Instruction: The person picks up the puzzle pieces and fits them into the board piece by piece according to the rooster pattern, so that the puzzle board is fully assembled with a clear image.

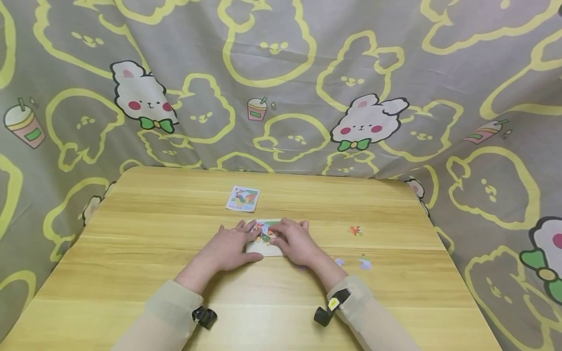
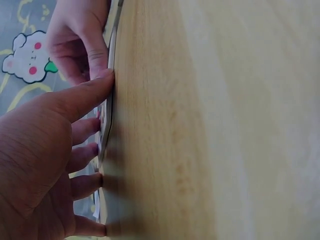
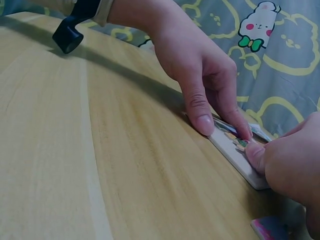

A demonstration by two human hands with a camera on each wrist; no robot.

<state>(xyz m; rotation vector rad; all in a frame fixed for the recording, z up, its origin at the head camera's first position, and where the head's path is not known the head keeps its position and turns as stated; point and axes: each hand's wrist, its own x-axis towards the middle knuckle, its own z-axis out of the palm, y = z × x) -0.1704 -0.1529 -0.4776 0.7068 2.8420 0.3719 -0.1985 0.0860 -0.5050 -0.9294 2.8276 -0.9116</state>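
A small white puzzle board lies on the wooden table, its upper part filled with colourful jigsaw pieces and its lower strip bare. My left hand rests on the board's left side with fingers spread; in the left wrist view its thumb touches the near edge. Over the right side, my right hand has its thumb and forefinger curled down around a puzzle piece on the board. The right wrist view shows the right thumb low against the pieces. Fingers partly hide the picture.
Behind the board lies a square picture card. To the right are loose pieces: an orange-red one, a lilac one and another lilac one beside the right wrist. A patterned curtain hangs around the table.
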